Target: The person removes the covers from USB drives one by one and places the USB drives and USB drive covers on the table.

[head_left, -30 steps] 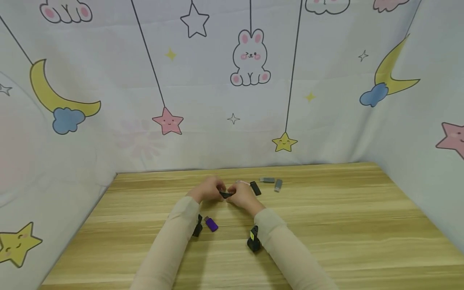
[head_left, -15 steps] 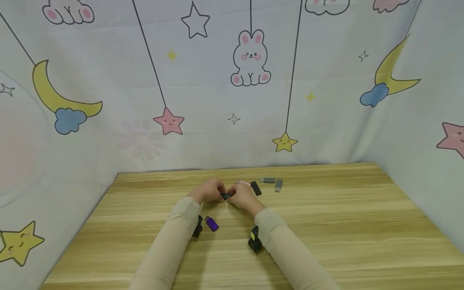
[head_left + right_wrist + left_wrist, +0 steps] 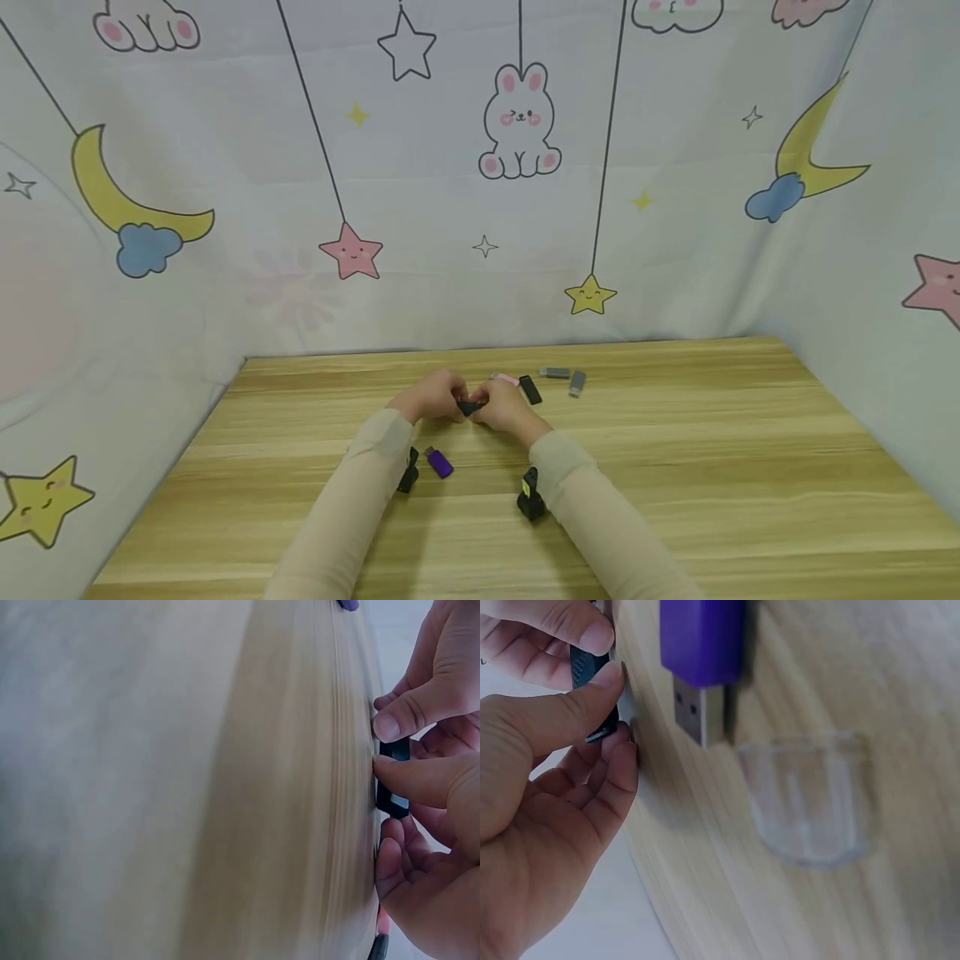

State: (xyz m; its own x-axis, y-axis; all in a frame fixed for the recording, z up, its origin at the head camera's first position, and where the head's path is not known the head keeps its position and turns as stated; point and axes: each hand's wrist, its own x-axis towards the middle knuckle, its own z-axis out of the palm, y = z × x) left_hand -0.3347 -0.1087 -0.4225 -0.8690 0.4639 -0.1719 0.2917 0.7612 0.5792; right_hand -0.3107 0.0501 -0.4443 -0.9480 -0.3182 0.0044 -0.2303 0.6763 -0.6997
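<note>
My left hand [image 3: 435,394] and right hand [image 3: 506,406] meet over the table's middle. Between them, both pinch a small black USB stick [image 3: 470,407], thumbs on its near face. In the left wrist view, ridges show on the black USB stick [image 3: 583,669] between the left hand [image 3: 555,772] and right hand [image 3: 536,637]; fingers cover much of it. The right wrist view has the right hand [image 3: 442,832] at one end of the stick and the left hand [image 3: 442,682] at the other. Nearer my body lies a purple USB stick [image 3: 439,463], its metal plug bare.
Beyond my right hand lie a pink stick [image 3: 506,379], a black one [image 3: 530,389] and two grey ones [image 3: 556,373]. A clear plastic cap [image 3: 810,799] rests beside the purple stick's plug. A patterned white cloth [image 3: 420,308] borders the wooden table [image 3: 712,467].
Both hands keep their pinch on the black USB stick, which tilts slightly between the fingers. The whole head view shifts a little to the right; the sticks on the table stay put.
</note>
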